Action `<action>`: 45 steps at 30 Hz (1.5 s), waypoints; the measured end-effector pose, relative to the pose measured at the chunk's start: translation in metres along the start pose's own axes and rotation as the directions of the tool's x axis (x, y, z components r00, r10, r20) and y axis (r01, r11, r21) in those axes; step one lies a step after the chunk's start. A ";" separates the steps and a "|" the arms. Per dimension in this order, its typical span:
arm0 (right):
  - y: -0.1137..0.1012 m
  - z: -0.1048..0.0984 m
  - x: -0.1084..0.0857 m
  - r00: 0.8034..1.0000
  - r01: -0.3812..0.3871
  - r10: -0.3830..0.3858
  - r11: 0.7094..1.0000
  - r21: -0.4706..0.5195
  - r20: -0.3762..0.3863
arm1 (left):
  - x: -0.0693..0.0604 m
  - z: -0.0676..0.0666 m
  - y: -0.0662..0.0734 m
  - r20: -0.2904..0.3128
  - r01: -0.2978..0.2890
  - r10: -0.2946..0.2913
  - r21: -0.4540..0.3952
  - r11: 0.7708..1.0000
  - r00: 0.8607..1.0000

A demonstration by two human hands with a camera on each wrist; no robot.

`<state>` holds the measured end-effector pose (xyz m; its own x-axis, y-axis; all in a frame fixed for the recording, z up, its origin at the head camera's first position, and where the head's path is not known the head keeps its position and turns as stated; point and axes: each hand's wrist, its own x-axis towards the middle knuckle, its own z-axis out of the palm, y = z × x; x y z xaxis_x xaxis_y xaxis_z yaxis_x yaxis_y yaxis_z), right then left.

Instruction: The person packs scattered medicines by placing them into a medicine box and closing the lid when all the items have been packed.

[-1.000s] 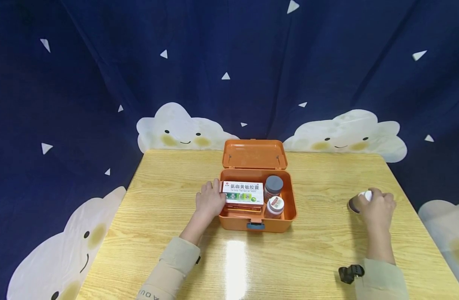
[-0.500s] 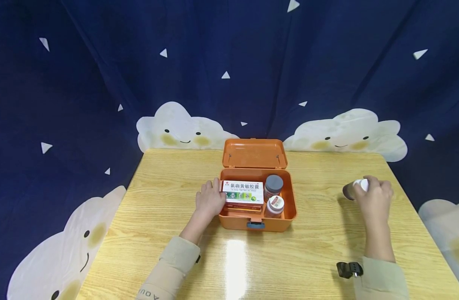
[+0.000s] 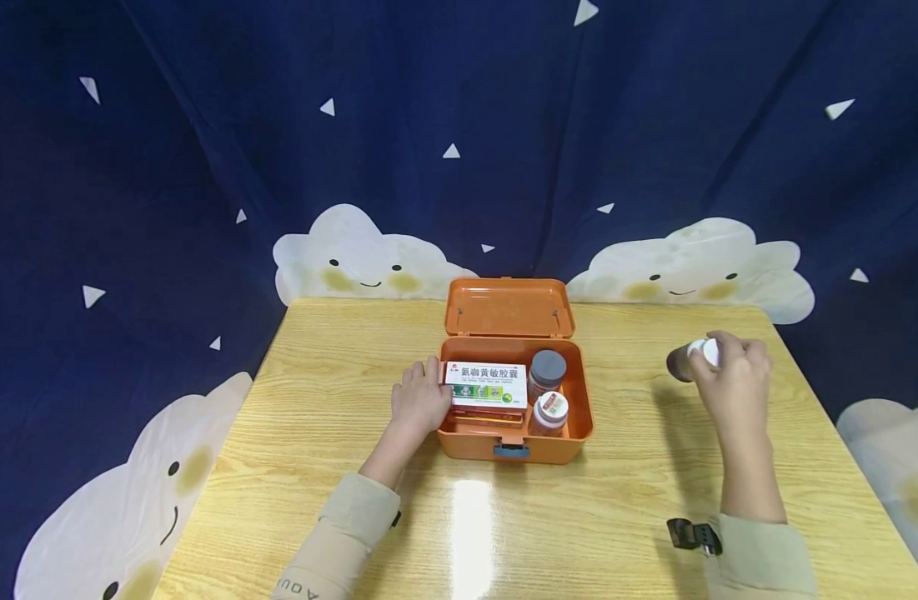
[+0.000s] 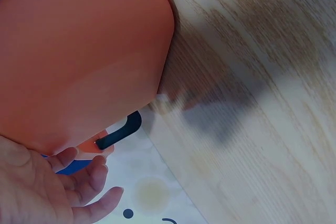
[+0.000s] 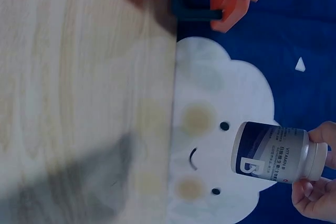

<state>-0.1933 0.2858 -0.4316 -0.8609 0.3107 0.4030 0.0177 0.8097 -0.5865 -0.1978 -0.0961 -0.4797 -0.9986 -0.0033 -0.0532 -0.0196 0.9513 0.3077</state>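
Note:
An orange medicine box (image 3: pixel 469 448) stands on the table with its lid (image 3: pixel 509 308) tipped back. Inside it lie a white medicine carton (image 3: pixel 484 385) over other cartons, a grey-capped bottle (image 3: pixel 547 369) and a white-capped bottle (image 3: pixel 551 410). My left hand (image 3: pixel 419 398) rests at the box's left rim, thumb over the edge; in the left wrist view its visible fingers (image 4: pixel 92 179) are loosely bent, partly hidden by the wall. To the right, above the table, my right hand (image 3: pixel 732 383) pinches a pill bottle (image 5: pixel 270 150) by its white cap. The bottle is tilted, its label reading "VITAMIN B".
The wooden table (image 3: pixel 338 350) reaches to a dark blue curtain (image 3: pixel 428 100) with white clouds and triangles. Bare wood lies between the box and my right hand. A blue-grey latch (image 3: pixel 512 451) sits on the box's front.
My right hand has lifted the pill bottle off the table and carried it up, away from me and left. The left hand and the box have stayed put.

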 end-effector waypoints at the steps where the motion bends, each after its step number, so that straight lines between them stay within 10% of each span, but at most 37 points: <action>1: -0.004 0.000 0.000 1.000 0.002 -0.002 1.000 0.004 0.005 | 0.000 0.000 0.000 0.000 0.001 -0.001 0.000 1.000 1.000; 32: -0.092 0.028 -0.015 0.939 0.310 -0.333 0.929 0.202 0.090 | 0.001 0.001 0.000 -0.006 0.002 -0.002 0.005 1.000 1.000; 45: -0.109 0.043 -0.029 0.897 0.323 -0.391 0.899 0.296 0.208 | 0.000 0.000 0.001 -0.003 0.004 -0.004 -0.004 1.000 1.000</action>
<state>-0.1917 0.1673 -0.4093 -0.8844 -0.1417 0.4447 -0.4132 0.6807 -0.6049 -0.1976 -0.0951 -0.4789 -0.9986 -0.0081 -0.0520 -0.0239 0.9502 0.3108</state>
